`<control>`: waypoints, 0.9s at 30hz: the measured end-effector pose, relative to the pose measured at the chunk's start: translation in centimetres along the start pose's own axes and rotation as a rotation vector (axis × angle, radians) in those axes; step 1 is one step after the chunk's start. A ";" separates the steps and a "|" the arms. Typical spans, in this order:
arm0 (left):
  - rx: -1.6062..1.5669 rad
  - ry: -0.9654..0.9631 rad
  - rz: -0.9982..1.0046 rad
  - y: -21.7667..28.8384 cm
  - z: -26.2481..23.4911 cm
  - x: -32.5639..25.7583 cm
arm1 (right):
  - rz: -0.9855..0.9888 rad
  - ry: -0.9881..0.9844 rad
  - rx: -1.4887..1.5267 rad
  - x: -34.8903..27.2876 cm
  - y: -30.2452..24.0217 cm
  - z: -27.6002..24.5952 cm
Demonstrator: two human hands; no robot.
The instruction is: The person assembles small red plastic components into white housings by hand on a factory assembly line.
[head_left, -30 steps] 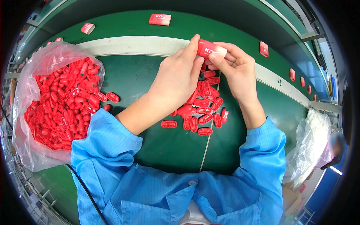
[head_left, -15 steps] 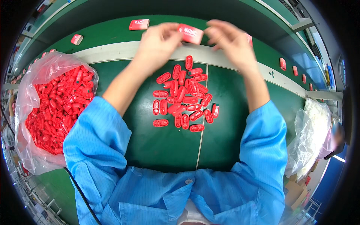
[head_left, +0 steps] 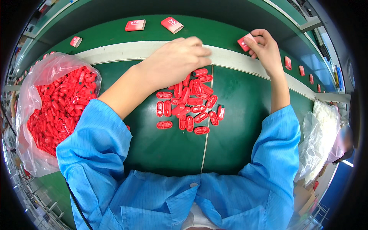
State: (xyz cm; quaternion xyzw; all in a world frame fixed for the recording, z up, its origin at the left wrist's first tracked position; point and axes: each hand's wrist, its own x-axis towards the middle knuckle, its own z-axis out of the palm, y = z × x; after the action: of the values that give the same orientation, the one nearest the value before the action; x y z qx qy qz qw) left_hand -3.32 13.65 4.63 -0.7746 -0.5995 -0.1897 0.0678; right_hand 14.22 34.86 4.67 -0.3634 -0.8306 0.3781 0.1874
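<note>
My right hand (head_left: 265, 50) is raised at the far right of the bench, its thumb and fingers closed on a small red and pale pink case (head_left: 244, 43). My left hand (head_left: 178, 61) reaches over the far end of a loose pile of red oval plastic caps (head_left: 194, 101). Its fingers are bent downward and smeared by motion, and they cover the farthest caps, so what they touch is hidden. The caps lie at different angles on the green bench top (head_left: 165, 153). Beyond the hands, a red and pale case (head_left: 172, 25) lies on the green conveyor belt (head_left: 209, 28).
A clear plastic bag (head_left: 28, 142) full of red caps stands at left. A clear bag of whitish pieces (head_left: 320, 134) sits at right. A pale rail (head_left: 115, 52) separates bench and belt. Other cases (head_left: 135, 25) are spaced along the belt, including one at right (head_left: 288, 63).
The case that was between my hands now lies on the belt. My left hand has come down over the caps. My right hand has moved right and taken hold of another case.
</note>
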 end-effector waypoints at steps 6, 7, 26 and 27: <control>0.060 -0.208 -0.022 0.0 -0.9 -1.3 | 0.003 -0.369 0.650 -3.3 -3.9 2.6; -0.070 -0.108 -0.203 0.4 -0.8 -1.5 | -0.001 -0.372 0.650 -3.6 -4.2 3.1; -1.371 0.338 -0.802 0.3 0.9 -2.9 | 0.016 -0.398 0.742 -5.2 -6.1 6.9; -1.304 0.342 -0.804 0.3 1.0 -2.9 | 0.015 -0.396 0.744 -5.2 -6.1 6.8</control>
State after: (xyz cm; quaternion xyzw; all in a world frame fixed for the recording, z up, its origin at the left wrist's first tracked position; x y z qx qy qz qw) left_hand -3.39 11.26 2.69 -0.3416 -0.5826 -0.6300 -0.3834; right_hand 10.87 24.88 4.72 -0.1973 -0.6547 0.7162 0.1398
